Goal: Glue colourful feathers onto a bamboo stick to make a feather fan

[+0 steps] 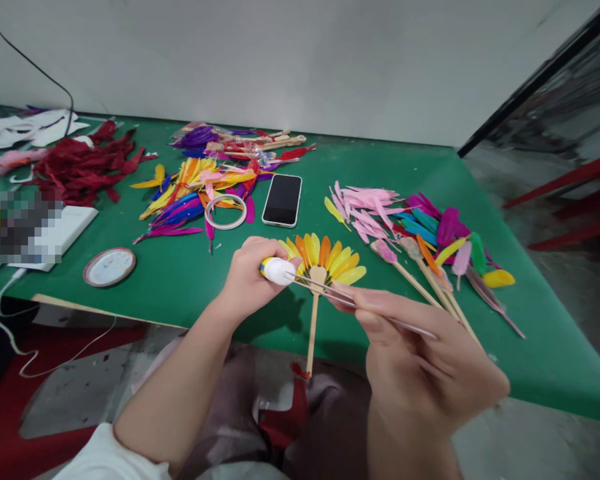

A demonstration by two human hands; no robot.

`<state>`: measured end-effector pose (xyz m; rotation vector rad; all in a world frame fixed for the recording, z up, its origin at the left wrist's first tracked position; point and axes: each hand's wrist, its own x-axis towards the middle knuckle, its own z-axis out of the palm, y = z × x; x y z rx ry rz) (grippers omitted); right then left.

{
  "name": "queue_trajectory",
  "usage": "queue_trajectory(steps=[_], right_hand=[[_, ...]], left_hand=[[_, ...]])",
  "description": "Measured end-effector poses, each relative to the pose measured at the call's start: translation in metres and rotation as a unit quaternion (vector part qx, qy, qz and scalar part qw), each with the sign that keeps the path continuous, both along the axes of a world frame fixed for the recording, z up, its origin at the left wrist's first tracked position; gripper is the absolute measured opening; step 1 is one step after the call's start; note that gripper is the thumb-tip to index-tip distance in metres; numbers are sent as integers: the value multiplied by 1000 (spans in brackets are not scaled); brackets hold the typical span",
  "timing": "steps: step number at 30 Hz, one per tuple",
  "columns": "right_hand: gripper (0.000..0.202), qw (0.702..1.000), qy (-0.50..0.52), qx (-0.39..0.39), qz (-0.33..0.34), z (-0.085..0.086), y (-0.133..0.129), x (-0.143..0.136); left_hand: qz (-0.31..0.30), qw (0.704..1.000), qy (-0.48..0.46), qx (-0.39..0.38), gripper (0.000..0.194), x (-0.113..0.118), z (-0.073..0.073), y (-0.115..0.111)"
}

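My left hand (255, 275) is wrapped round a small white-tipped bottle (280, 271) with yellow and dark bands. My right hand (410, 333) grips thin metal tweezers (341, 298), whose tips reach the bottle's white end. Behind and below them lies a fan of yellow and orange feathers (347, 260), spread round a pale wooden head (318, 275). Its wooden stick (313, 337) points toward me past the table's front edge, with a red bit at its lower end. Whether the tweezer tips hold anything is too small to tell.
On the green table (410, 175) lie a phone (283, 199), a tape roll (225, 212), a round lid (109, 267) and a white device (73, 230). Pink feathers (367, 207) and feather-tipped sticks (420, 287) lie right; mixed feathers (195, 190) and red ones (87, 163) lie left.
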<state>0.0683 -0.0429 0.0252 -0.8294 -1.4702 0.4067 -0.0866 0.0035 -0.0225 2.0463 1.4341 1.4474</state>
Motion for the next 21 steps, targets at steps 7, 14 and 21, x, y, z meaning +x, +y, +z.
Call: queue_trajectory(steps=[7, 14, 21], right_hand=[[23, 1000, -9, -7, -7, 0, -1, 0], [23, 1000, -10, 1, -3, 0, 0, 1], [22, 1000, -13, -3, -3, 0, -1, 1]], left_hand=[[-6, 1000, 3, 10, 20, 1, 0, 0], [-5, 1000, 1, 10, 19, 1, 0, 1], [-3, 1000, -1, 5, 19, 1, 0, 0]])
